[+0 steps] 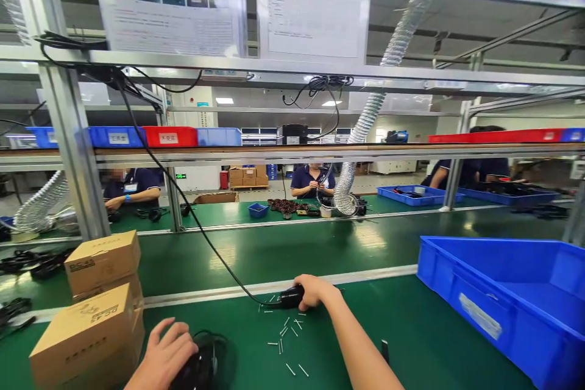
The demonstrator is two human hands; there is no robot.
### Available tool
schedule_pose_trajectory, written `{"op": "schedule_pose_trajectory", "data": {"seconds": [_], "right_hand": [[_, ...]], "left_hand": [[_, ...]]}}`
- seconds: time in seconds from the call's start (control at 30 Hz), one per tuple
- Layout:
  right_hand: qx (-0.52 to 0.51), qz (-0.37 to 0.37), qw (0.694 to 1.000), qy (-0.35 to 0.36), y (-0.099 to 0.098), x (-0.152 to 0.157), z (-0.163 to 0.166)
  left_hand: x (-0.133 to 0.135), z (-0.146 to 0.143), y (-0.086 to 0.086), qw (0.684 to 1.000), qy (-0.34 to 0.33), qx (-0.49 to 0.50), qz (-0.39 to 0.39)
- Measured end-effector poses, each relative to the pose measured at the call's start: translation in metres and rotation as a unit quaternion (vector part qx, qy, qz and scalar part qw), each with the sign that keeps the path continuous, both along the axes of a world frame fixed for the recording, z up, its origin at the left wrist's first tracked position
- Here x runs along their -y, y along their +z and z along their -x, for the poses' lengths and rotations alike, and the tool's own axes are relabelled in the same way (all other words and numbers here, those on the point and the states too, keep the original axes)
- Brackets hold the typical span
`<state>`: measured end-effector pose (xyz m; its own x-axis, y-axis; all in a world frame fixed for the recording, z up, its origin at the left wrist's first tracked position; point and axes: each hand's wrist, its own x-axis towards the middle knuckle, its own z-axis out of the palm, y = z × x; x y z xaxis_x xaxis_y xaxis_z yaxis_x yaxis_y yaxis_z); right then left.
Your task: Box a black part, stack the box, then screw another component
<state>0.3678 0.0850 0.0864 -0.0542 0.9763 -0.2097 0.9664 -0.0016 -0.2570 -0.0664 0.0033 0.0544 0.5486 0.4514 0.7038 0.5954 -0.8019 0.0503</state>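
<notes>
The worktop [411, 329] was matt green, the bin [479, 292] at its right edge glossy blue plastic, the boxes [86, 329] at its left edge brown cardboard, the tool [291, 297] black plastic, the pins [283, 332] bright metal.

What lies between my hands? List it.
Head view: small white pins scattered on the green mat, near the right hand holding the black tool; left hand farther.

A black tool [289, 298] trailing a long black cord [183, 201] lies sideways, one end enclosed in the right grip [315, 292]. A round black part [206, 364] lies flat under the left grip [164, 356].
</notes>
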Motion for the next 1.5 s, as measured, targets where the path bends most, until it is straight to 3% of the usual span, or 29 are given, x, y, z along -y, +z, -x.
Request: {"op": "schedule_pose_trajectory", "data": {"seconds": [0.07, 0.13, 0.33, 0.43, 0.5, 0.57, 0.63, 0.8, 0.93, 1.1, 1.2, 1.5], "right_hand": [[-0.013, -0.004, 1.000, -0.004, -0.004, -0.002, -0.002], [-0.024, -0.009, 1.000, -0.004, -0.006, -0.003, -0.003], [-0.058, -0.043, 0.996, 0.053, -0.001, 0.001, -0.011], [-0.080, -0.111, 0.988, 0.066, 0.011, 0.003, -0.012], [-0.126, -0.201, 0.969, 0.066, 0.024, 0.005, -0.005], [-0.197, -0.295, 0.934, 0.050, 0.042, 0.010, 0.014], [-0.303, -0.340, 0.890, 0.019, 0.061, 0.020, 0.042], [-0.591, -0.334, 0.734, -0.028, 0.098, 0.060, 0.122], [-0.689, -0.302, 0.657, 0.048, 0.102, 0.097, 0.169], [-0.762, -0.262, 0.583, 0.104, 0.089, 0.131, 0.208], [-0.771, -0.250, 0.574, 0.119, 0.081, 0.141, 0.220], [-0.759, -0.237, 0.599, 0.094, 0.082, 0.158, 0.227]], "left_hand": [[-0.001, 0.006, 0.003, 1.000, 0.018, -0.013, 0.013], [0.002, 0.003, 0.001, 0.996, 0.027, -0.023, 0.078], [0.020, -0.031, -0.009, 0.959, 0.077, 0.030, 0.271], [0.017, -0.037, -0.012, 0.955, 0.064, 0.026, 0.288], [0.011, -0.036, -0.017, 0.955, 0.042, 0.016, 0.294], [0.007, -0.034, -0.022, 0.950, 0.017, 0.051, 0.309], [0.008, -0.035, -0.023, 0.930, -0.009, 0.143, 0.337], [0.025, -0.046, -0.017, 0.808, -0.063, 0.340, 0.477], [0.033, -0.053, -0.023, 0.795, -0.078, 0.326, 0.506], [0.040, -0.054, -0.032, 0.782, -0.112, 0.322, 0.522], [0.045, -0.053, -0.032, 0.782, -0.126, 0.308, 0.527], [0.046, -0.053, -0.030, 0.788, -0.117, 0.312, 0.519]]}}
